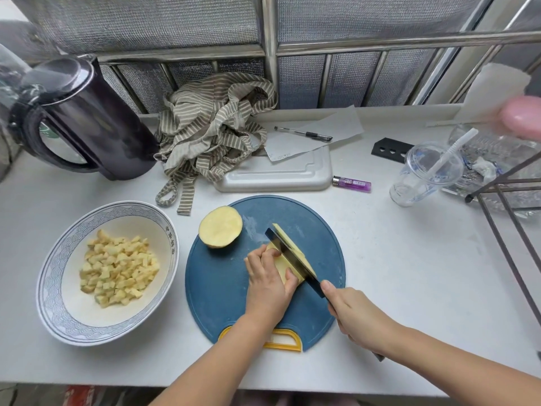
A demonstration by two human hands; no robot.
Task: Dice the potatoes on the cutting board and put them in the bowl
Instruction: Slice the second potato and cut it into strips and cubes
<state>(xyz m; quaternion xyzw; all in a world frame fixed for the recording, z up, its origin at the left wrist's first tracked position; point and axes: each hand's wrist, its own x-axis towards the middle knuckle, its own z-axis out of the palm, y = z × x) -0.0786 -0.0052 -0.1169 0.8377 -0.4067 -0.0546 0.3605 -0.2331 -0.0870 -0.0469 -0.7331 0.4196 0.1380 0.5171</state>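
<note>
A round blue cutting board with a yellow handle lies in front of me. On it, my left hand holds a pale yellow potato piece, fingers curled over it. My right hand grips the handle of a black-bladed knife, whose blade stands in the potato piece, a slice leaning on its far side. A potato half lies cut face up at the board's far left edge. Left of the board, a white bowl with a blue pattern holds several potato dice.
A dark kettle stands at the back left, a striped cloth and a grey tray behind the board. A purple lighter, a clear plastic cup with a straw and a metal rack are on the right.
</note>
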